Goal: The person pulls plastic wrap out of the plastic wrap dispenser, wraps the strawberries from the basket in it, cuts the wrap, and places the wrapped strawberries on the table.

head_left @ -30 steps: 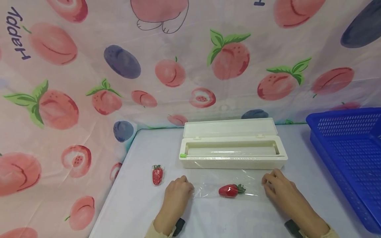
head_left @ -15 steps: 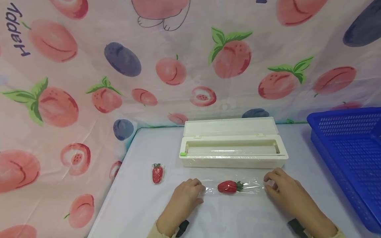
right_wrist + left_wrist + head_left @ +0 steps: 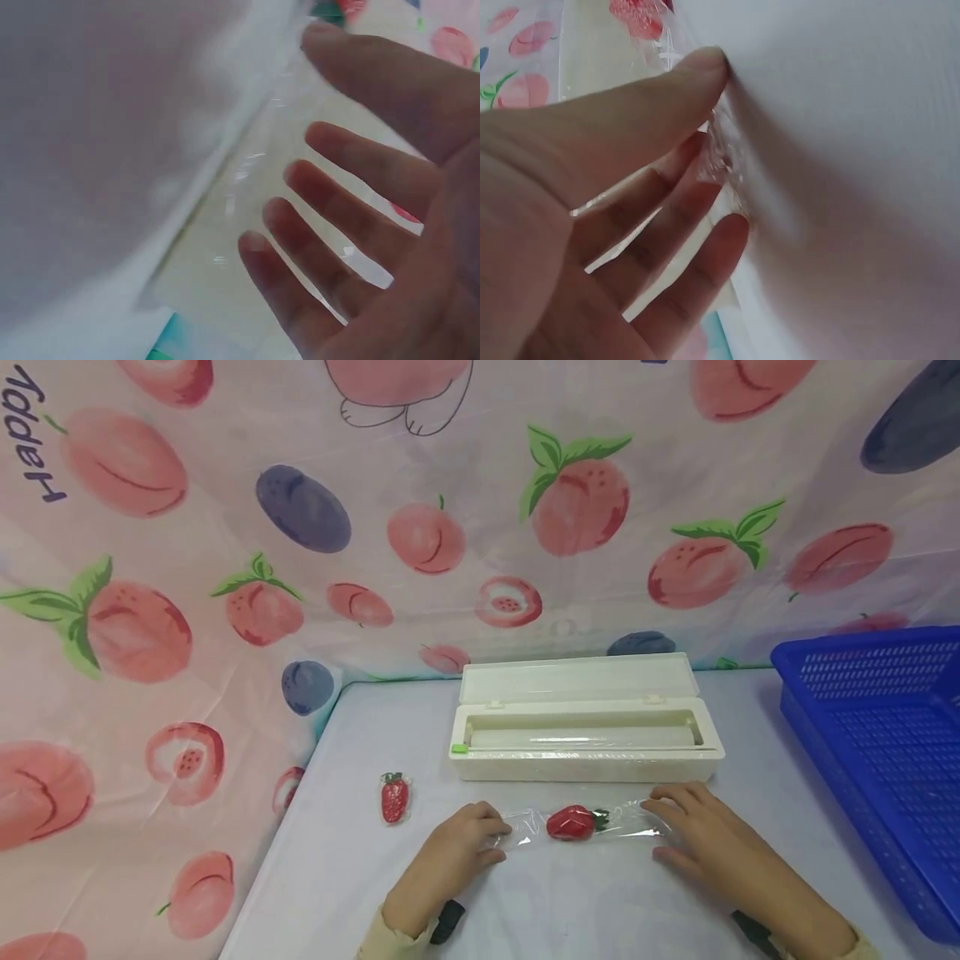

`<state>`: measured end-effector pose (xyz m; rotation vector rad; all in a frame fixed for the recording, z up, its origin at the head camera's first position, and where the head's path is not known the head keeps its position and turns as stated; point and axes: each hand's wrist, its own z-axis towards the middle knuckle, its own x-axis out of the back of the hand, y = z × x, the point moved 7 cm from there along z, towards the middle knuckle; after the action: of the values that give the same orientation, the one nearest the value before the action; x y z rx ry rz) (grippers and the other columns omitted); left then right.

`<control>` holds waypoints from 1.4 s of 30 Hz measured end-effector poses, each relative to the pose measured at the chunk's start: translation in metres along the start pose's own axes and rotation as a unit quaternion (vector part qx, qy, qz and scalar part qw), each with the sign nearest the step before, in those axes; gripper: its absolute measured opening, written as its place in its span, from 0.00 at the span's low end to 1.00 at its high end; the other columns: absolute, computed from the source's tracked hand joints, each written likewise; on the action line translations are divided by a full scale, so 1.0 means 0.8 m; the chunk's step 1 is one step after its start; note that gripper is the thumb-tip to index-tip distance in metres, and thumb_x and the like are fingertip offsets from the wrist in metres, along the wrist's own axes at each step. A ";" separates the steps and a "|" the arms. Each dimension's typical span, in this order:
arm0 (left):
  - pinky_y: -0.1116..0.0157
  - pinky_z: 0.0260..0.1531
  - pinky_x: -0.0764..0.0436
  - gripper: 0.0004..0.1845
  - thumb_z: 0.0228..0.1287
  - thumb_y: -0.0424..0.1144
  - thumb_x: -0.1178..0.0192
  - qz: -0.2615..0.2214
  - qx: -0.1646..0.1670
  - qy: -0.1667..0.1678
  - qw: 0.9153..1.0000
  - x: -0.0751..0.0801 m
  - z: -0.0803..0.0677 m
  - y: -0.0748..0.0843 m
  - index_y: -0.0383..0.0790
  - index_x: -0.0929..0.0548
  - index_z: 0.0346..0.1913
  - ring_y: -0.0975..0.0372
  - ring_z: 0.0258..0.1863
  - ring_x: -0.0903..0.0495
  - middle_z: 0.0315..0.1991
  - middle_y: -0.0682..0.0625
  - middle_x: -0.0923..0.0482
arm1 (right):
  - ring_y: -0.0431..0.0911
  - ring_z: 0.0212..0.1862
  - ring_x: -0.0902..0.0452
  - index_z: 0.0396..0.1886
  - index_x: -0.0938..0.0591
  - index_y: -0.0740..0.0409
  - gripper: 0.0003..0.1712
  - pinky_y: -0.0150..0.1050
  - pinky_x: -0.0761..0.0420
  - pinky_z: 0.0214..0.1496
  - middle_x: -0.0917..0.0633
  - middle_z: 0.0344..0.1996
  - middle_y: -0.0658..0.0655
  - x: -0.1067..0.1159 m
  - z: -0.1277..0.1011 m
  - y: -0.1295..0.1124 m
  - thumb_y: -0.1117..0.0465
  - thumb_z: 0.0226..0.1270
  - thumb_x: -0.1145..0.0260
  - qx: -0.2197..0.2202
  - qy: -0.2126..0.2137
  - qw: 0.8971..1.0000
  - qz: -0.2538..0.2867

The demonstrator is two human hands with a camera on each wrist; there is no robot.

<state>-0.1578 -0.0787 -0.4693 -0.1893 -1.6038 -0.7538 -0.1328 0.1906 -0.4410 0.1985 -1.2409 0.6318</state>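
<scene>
Since the earlier frames, both hands have come closer to the fruit and the film has gone from a flat sheet to a narrow band folded over it. The strawberry (image 3: 571,822) now lies inside the plastic wrap (image 3: 626,821), on the white table (image 3: 345,852), just in front of the open wrap dispenser box (image 3: 585,739). The left hand (image 3: 457,852) touches the left end of the wrap with relaxed, lightly bent fingers (image 3: 705,71); the right hand (image 3: 701,831) rests on the right end with straight, spread fingers (image 3: 360,161). I judge the wrap very thin, light, clinging and easy to crumple, so it is better taken at the two free ends, while the strawberry looks light and smooth and may roll. Both wrist views are blurred, and the edges of the transparent film are hard to make out. Another wrapped strawberry (image 3: 394,797) lies well to the left; a blue basket (image 3: 885,752) is cut off at the right.
</scene>
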 end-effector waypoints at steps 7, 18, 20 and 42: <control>0.70 0.47 0.19 0.12 0.57 0.37 0.27 -0.020 -0.002 0.007 1.000 0.000 0.001 -0.008 0.43 0.10 0.45 0.66 0.44 0.20 0.43 0.56 0.19 | 0.52 0.49 0.23 0.34 0.12 0.54 0.15 0.51 0.18 0.48 0.17 0.43 0.53 -0.014 -0.003 0.013 0.67 0.45 0.19 -0.006 -0.020 1.000 -0.011; 0.69 0.42 0.21 0.02 0.57 0.36 0.27 0.046 -0.086 0.081 0.992 0.018 -0.001 -0.002 0.44 0.09 0.33 0.65 0.41 0.20 0.38 0.57 0.15 | 0.45 0.45 0.22 0.35 0.14 0.51 0.12 0.46 0.18 0.47 0.17 0.39 0.47 -0.003 -0.001 0.016 0.69 0.52 0.26 0.015 0.000 1.000 -0.003; 0.69 0.43 0.20 0.01 0.57 0.36 0.28 0.036 -0.089 0.090 0.991 0.022 -0.002 -0.003 0.45 0.10 0.32 0.65 0.43 0.19 0.40 0.57 0.15 | 0.44 0.44 0.22 0.37 0.15 0.50 0.12 0.46 0.18 0.46 0.17 0.39 0.46 -0.002 -0.002 0.018 0.69 0.55 0.27 -0.004 -0.006 1.000 0.007; 0.73 0.25 0.31 0.03 0.68 0.42 0.36 -0.058 0.036 0.182 0.981 0.033 -0.001 -0.028 0.48 0.16 0.40 0.72 0.20 0.35 0.29 0.59 0.15 | 0.49 0.36 0.15 0.38 0.18 0.53 0.04 0.52 0.17 0.38 0.12 0.34 0.49 0.013 0.000 0.032 0.64 0.64 0.31 -0.105 -0.003 0.994 0.040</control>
<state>-0.1739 -0.1041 -0.4523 0.0926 -1.2978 -0.7687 -0.1447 0.2151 -0.4364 -0.0244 -1.3173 0.5655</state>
